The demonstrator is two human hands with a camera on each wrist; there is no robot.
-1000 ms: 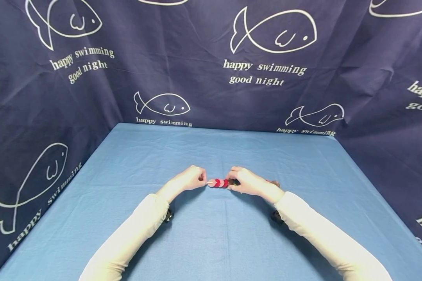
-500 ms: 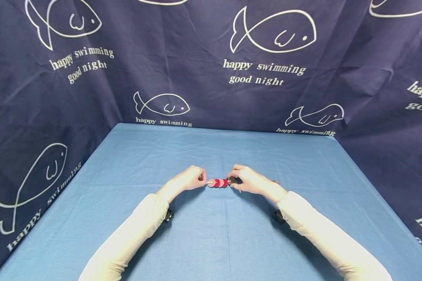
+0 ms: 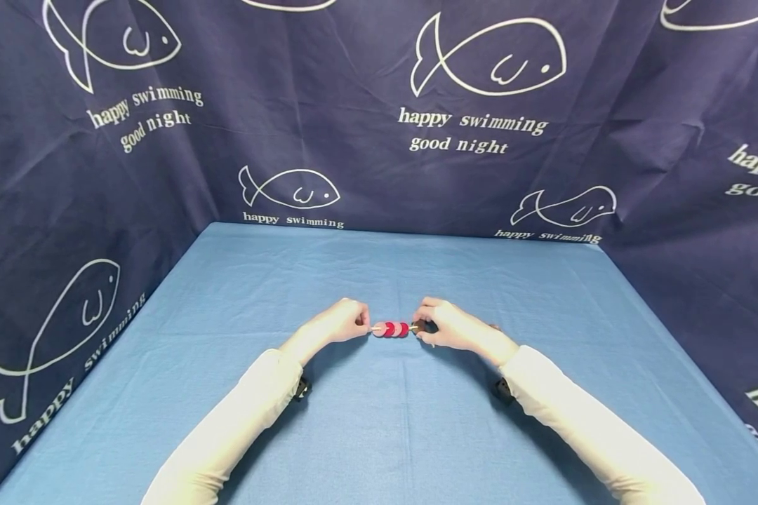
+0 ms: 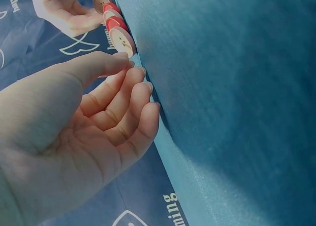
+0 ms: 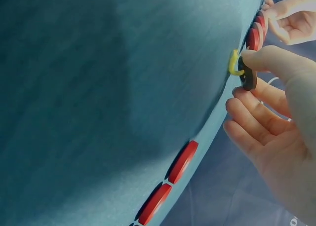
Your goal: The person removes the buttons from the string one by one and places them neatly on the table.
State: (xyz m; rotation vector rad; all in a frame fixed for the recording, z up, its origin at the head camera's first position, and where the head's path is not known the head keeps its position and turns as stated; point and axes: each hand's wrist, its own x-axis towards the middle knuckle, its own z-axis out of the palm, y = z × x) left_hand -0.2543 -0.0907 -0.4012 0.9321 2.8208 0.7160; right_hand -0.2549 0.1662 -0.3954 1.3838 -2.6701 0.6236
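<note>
A row of pink and red buttons, strung on a pale cord, lies on the table between the hands. My left hand (image 3: 347, 319) pinches the cord's end beside the leftmost pink button (image 4: 121, 42). My right hand (image 3: 445, 326) holds a dark brown button (image 5: 248, 74) between thumb and fingers. A yellow piece of cord (image 5: 233, 63) loops out at that button's side. In the head view, a short stretch of cord shows between the rightmost red button (image 3: 404, 329) and the brown one.
In the right wrist view, a red button (image 5: 182, 162) and another red button (image 5: 155, 204) lie on the blue cloth (image 5: 74, 112) near the right wrist. A brown button (image 3: 495, 327) peeks out behind that wrist. Dark blue curtains (image 3: 379, 154) enclose the table's back and sides.
My right hand has shifted slightly right with the brown button, and a gap with cord now shows between it and the red button. My left hand has stayed in place.
</note>
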